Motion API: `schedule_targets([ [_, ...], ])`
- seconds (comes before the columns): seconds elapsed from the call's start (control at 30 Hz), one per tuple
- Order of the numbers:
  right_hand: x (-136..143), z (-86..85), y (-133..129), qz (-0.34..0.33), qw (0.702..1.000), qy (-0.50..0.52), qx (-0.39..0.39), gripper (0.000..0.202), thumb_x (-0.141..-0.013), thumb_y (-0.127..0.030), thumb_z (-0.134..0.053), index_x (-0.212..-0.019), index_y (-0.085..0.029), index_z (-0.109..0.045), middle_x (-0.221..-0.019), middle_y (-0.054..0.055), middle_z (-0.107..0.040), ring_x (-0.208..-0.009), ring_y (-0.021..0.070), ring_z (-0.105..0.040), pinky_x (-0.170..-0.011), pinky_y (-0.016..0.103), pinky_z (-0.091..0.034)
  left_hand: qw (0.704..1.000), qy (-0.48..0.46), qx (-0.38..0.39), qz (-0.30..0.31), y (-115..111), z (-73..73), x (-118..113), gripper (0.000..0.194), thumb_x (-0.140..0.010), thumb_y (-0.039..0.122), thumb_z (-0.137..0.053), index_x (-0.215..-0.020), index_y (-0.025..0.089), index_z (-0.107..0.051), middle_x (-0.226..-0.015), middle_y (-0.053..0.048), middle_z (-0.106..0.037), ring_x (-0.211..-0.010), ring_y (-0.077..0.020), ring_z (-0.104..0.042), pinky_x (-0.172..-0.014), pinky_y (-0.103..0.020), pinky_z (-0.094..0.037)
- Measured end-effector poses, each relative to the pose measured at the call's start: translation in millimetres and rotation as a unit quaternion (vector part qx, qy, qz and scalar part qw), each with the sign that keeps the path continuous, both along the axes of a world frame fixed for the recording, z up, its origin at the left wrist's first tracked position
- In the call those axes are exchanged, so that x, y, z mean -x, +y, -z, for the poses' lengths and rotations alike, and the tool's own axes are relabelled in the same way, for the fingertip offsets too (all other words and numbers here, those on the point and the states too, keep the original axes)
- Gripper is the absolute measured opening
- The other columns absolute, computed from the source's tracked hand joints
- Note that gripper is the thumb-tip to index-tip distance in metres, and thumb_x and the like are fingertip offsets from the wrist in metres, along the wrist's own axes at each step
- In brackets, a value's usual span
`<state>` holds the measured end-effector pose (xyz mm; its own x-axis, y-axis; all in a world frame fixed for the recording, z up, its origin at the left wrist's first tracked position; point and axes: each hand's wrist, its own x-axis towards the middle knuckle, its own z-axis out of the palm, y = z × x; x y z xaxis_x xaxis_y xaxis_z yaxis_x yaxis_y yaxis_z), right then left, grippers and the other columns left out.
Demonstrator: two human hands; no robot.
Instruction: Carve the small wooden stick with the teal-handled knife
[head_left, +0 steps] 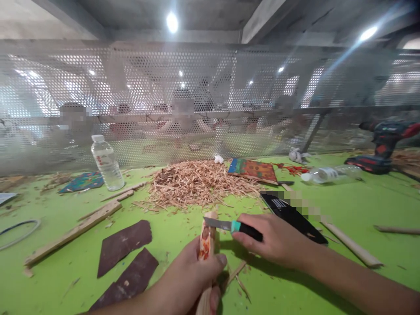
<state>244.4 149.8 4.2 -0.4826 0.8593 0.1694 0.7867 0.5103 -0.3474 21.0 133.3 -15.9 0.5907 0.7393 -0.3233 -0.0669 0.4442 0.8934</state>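
My left hand (200,271) is wrapped round a wooden stick (208,238), which points away from me and has orange-red and white markings on its upper face. In my right hand (262,236) is a knife (219,224) with a black and teal handle. Its blade lies across the far end of the stick, and seems to touch it. A heap of wood shavings (193,183) lies just beyond the stick's tip. Beside my right hand rests a black tablet or phone (288,214), partly covered by the hand.
Brown sandpaper sheets (126,245) and a long carved stick (75,229) lie left. A water bottle (107,164) stands behind them; another bottle (331,174) lies right, near a cordless drill (382,146). A painted board (252,170) leans on the shavings. A perforated screen (210,100) closes off the back.
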Motion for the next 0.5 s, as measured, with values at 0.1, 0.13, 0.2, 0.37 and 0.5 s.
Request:
schedule_targets([
  [0.1,3.9,4.3,-4.5,-0.053,0.998,0.019,0.013,0.052,-0.103,-0.066,-0.04,-0.082,-0.022,-0.055,-0.07,0.0,-0.06,-0.059,0.0152,-0.05,-0.056,0.028,-0.027,0.999,0.035,-0.017,0.011,1.1,0.3,-0.5,0.033,-0.077,0.048,-0.071,-0.086,0.021,-0.054,-0.042,0.008,-0.047,-0.033,-0.0081,-0.039,-0.034,-0.017,-0.036],
  [0.13,4.6,5.2,-6.1,-0.068,0.997,0.022,0.014,0.051,-0.102,-0.067,-0.04,-0.082,-0.022,-0.055,-0.07,0.0,-0.059,-0.059,0.0149,-0.049,-0.056,0.028,-0.026,0.998,0.047,-0.026,0.015,1.2,0.5,-1.0,0.032,-0.077,0.048,-0.071,-0.08,0.021,-0.053,-0.041,0.008,-0.047,-0.032,-0.0081,-0.04,-0.034,-0.017,-0.035],
  [0.2,5.5,6.9,-8.2,-0.074,0.997,0.023,0.008,0.051,-0.102,-0.067,-0.04,-0.083,-0.022,-0.055,-0.07,0.0,-0.059,-0.059,0.0147,-0.048,-0.056,0.028,-0.025,0.998,0.06,-0.03,0.018,0.9,0.6,-2.1,0.031,-0.078,0.048,-0.068,-0.072,0.022,-0.051,-0.039,0.007,-0.046,-0.031,-0.008,-0.039,-0.035,-0.017,-0.036],
  [0.37,3.0,10.0,-4.9,-0.028,0.999,-0.003,-0.015,0.056,-0.102,-0.07,-0.037,-0.084,-0.02,-0.055,-0.07,0.001,-0.06,-0.058,0.0156,-0.05,-0.056,0.028,-0.024,0.999,0.04,-0.028,0.022,1.0,0.1,-2.5,0.022,-0.077,0.041,-0.065,-0.081,0.023,-0.052,-0.038,0.009,-0.048,-0.029,-0.0082,-0.037,-0.035,-0.018,-0.038],
  [0.5,4.0,11.0,-2.4,-0.016,0.999,-0.021,-0.025,0.06,-0.101,-0.073,-0.034,-0.084,-0.02,-0.057,-0.071,0.004,-0.063,-0.059,0.0176,-0.053,-0.056,0.029,-0.026,0.998,0.053,-0.024,0.014,3.3,2.6,-1.1,0.023,-0.073,0.038,-0.061,-0.087,0.022,-0.053,-0.039,0.008,-0.049,-0.028,-0.0093,-0.036,-0.036,-0.02,-0.038],
])
